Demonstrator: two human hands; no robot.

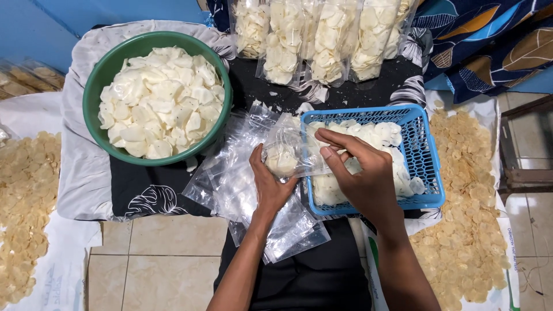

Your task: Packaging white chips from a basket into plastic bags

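— So, what lies there, biggest first?

— Two loose spreads of small tan crackers (472, 230) on white sheeting, one each side. One round green bowl (95, 92), smooth plastic, heaped with pale curled chips. One blue lattice basket (429, 167) holding more. About four filled clear bags (322, 40) stand behind, and a slippery stack of empty bags (242, 190) lies in front.

— And the hands?

— The left hand (268, 181) cups one small clear bag (285, 155), partly filled, over the stack. The right hand (360, 167) pinches that bag's open mouth.
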